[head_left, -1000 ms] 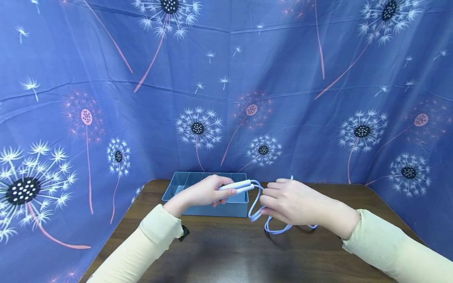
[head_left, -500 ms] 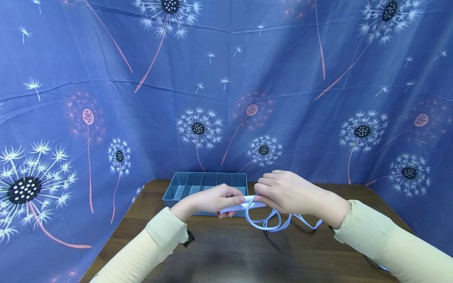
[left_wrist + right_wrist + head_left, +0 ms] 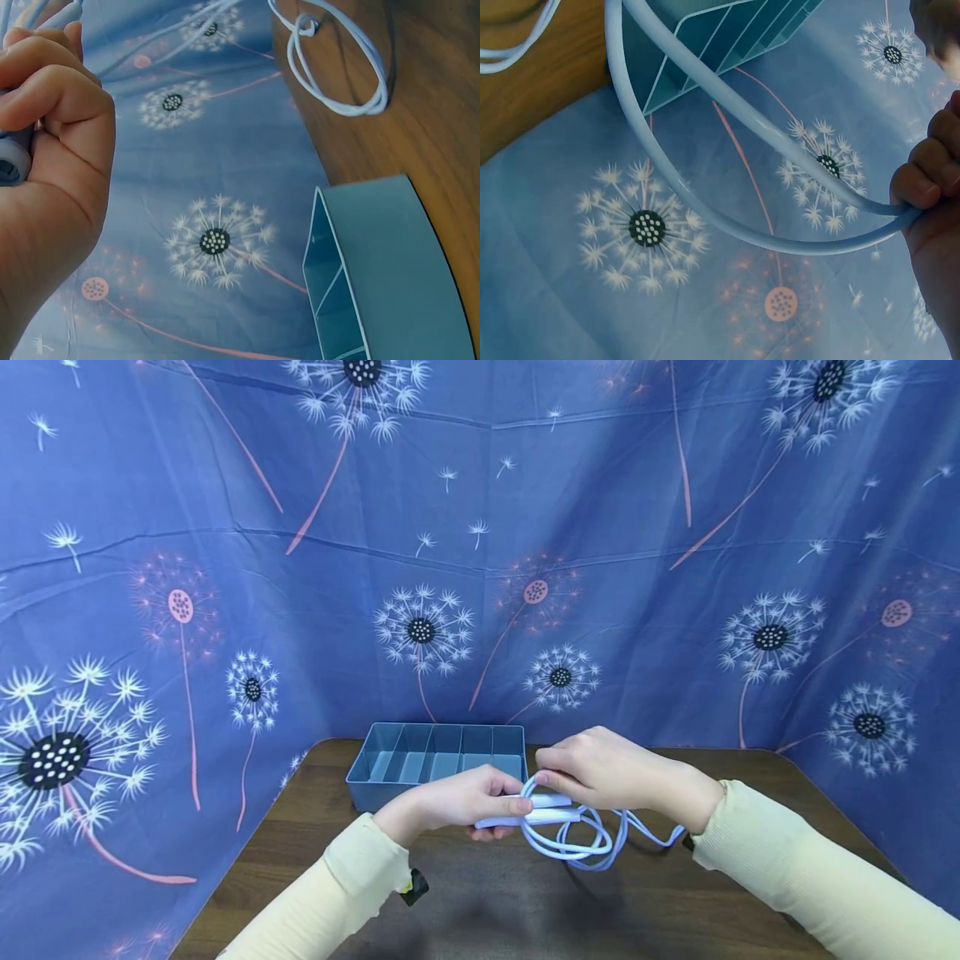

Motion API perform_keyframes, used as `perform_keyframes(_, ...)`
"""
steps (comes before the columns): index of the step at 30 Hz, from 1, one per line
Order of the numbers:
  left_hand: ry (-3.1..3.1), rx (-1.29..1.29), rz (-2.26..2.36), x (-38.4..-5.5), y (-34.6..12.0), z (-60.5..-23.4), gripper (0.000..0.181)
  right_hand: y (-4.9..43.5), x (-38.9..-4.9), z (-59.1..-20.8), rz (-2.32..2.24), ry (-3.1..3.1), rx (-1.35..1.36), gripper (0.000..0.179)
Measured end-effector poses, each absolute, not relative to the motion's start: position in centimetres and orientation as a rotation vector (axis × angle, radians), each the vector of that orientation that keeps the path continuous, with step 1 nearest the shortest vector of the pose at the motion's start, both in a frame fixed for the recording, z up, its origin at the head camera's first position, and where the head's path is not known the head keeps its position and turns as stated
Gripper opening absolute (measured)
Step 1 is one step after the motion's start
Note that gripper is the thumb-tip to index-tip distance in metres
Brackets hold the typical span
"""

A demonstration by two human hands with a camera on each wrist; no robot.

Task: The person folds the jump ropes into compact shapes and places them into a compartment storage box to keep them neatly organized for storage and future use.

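Observation:
My left hand (image 3: 468,802) grips the two pale handles (image 3: 553,816) of a jump rope, side by side and pointing right. Close by on the right, my right hand (image 3: 611,768) pinches the rope's light blue cord (image 3: 581,860), and part of the cord loops across the handles. More loops hang below and to the right of the handles. In the left wrist view, curled fingers (image 3: 67,112) wrap a handle, whose hollow end (image 3: 11,161) shows. The right wrist view has two strands of cord (image 3: 757,124) running into the right fingers (image 3: 922,184).
A blue-green divided box (image 3: 435,760) stands at the back of the brown wooden table (image 3: 480,902), behind the left hand. A blue dandelion-print cloth (image 3: 480,568) hangs behind and around the table. A small black object (image 3: 415,887) sits at the left cuff.
The left hand has moved right and down with the handles. The right hand has come closer, moving left, and brought cord across the handles. The box is now less covered.

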State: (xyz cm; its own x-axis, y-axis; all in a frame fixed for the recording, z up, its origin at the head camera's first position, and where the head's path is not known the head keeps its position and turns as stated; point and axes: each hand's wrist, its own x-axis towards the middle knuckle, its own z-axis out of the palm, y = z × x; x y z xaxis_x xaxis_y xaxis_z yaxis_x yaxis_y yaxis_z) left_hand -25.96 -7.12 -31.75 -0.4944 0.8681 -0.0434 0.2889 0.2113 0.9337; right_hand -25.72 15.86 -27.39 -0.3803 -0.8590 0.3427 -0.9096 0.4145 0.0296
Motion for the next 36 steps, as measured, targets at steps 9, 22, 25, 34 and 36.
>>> perform_keyframes(9,1.928,0.996,1.28,-25.3,-6.6,-31.9,0.028,15.8,-26.0,-28.6,0.456,-2.477,1.58,0.026)
perform_keyframes(22,1.986,1.05,1.254,-25.1,-6.9,-31.5,0.032,16.9,-26.7,-30.6,1.163,-2.54,1.633,0.021)
perform_keyframes(25,1.974,1.072,1.275,-25.1,-6.9,-31.3,0.03,17.1,-26.8,-31.0,1.358,-2.573,1.577,0.023)
perform_keyframes(34,1.972,1.074,1.391,-25.2,-7.2,-31.0,0.026,17.3,-27.3,-33.0,1.799,-2.394,1.647,0.022)
perform_keyframes(36,1.988,1.07,1.434,-25.4,-7.4,-30.9,0.027,17.4,-27.3,-33.6,1.85,-2.386,1.613,0.021)
